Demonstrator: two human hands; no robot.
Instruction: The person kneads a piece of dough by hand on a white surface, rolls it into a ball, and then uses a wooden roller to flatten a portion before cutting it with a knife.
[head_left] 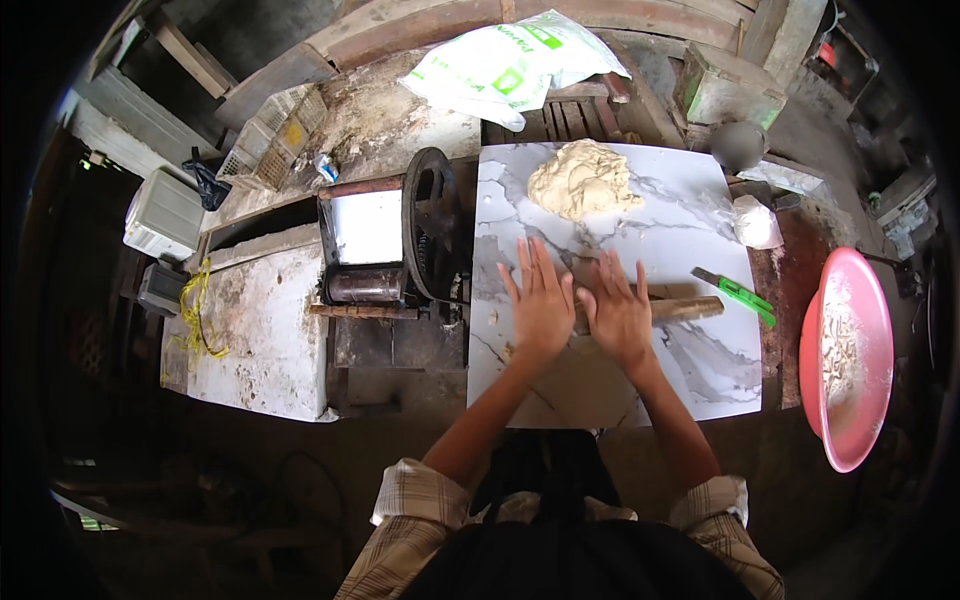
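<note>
Both of my hands reach forward over a white and grey marble-patterned board (700,385). My left hand (543,308) is open, palm down, its fingers stretched apart. Close beside it, my right hand (618,312) is also open and flat, the thumbs nearly meeting. A wooden rolling pin (690,309) lies crosswise on the board and passes beneath my right hand; how far it runs under the left is hidden. Beyond my fingertips sits a rough lump of pale dough (580,180). To the right rests a green box cutter (742,297) with its blade out.
Left of the board stands a hand-cranked roller machine (370,285) with a large wheel. A pink basin (885,350) holding floury scraps is at the right. A small white plastic bag (756,222) lies by the board's edge, and a larger white-green sack (515,65) lies behind.
</note>
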